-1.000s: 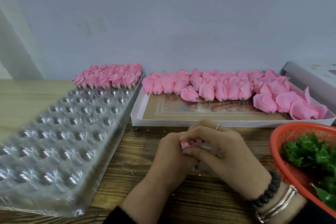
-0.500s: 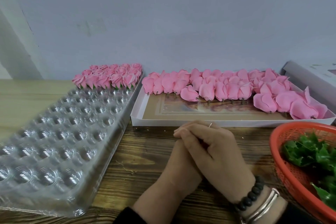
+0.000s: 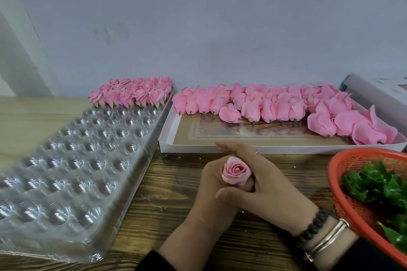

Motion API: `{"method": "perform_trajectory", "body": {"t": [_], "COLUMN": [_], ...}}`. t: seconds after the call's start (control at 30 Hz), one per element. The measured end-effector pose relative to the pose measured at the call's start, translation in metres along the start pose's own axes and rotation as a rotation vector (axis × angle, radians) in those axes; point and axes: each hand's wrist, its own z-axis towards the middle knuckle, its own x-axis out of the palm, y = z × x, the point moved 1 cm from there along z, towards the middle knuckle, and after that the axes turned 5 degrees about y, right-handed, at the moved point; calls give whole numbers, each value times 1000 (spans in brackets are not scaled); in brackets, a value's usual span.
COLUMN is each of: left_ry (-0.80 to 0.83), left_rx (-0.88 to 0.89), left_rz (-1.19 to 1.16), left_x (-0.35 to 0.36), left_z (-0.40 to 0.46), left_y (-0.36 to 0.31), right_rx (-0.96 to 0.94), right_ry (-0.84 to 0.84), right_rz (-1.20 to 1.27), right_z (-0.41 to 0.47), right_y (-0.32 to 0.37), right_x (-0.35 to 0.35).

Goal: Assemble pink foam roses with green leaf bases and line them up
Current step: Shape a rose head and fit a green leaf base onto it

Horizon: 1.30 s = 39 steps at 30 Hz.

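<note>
A pink foam rose (image 3: pixel 236 171) stands upright between my two hands, its spiral top showing. My left hand (image 3: pixel 210 196) grips it from below, and my right hand (image 3: pixel 264 185) wraps over the left with fingers and thumb curled round the rose's base. Whether a green leaf base sits under it is hidden. Finished roses with green bases (image 3: pixel 132 92) fill the far rows of the clear plastic cell tray (image 3: pixel 66 160). Loose pink rose heads (image 3: pixel 275 105) lie in the white cardboard tray (image 3: pixel 242 149). Green leaf bases (image 3: pixel 378 185) fill the orange basket (image 3: pixel 343 182).
The wooden tabletop (image 3: pixel 171 193) shows between the clear tray and my hands. A grey wall stands close behind the trays. A pale box (image 3: pixel 374 92) sits at the far right. My right wrist wears a bead bracelet and a metal bangle (image 3: pixel 326 237).
My clasped hands have parted at the top and the rose now stands up in view between them; half a second ago it was hidden under my right hand.
</note>
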Motion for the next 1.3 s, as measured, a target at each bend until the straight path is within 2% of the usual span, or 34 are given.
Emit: {"method": "perform_trajectory", "body": {"t": [0.07,0.2,0.3,0.43,0.57,0.7,0.77,0.83,0.93,1.03,1.1,1.23,1.3], "left_ry": [-28,-38,-21,-42,-62,-19,-14,-46,-65,-83,-91,-77,-72], "left_rx": [-7,-21,-8,-73,-117,-131,-118,-90,-24,16,-4,-36,-79], "left_rz": [99,182,227,159,53,-249,-288,-224,1,81,135,282,202], "left_x": [-4,-6,-1,3,5,8,7,5,4,2,0,1,4], "left_z": [2,2,1,0,-1,1,1,1,0,0,0,0,0], "left_y": [-1,-3,1,3,6,5,5,5,1,-4,-2,0,1], "right_rx": [-48,-195,-188,-161,-228,-213,-176,-150,-125,-93,-118,-219,-195], "right_ry": [-32,-304,-398,-417,-463,-352,-286,-229,-153,-92,-149,-412,-474], "right_rz": [11,65,38,-152,-322,-207,-137,-103,-93,-67,-13,13,-29], "right_z": [-1,-4,-3,-1,0,-1,-2,-2,-1,-2,-4,-4,-3], "right_y": [0,8,13,15,16,13,12,10,6,3,3,11,13], "right_x": [-2,-1,7,16,20,17,15,13,9,5,3,7,11]}}
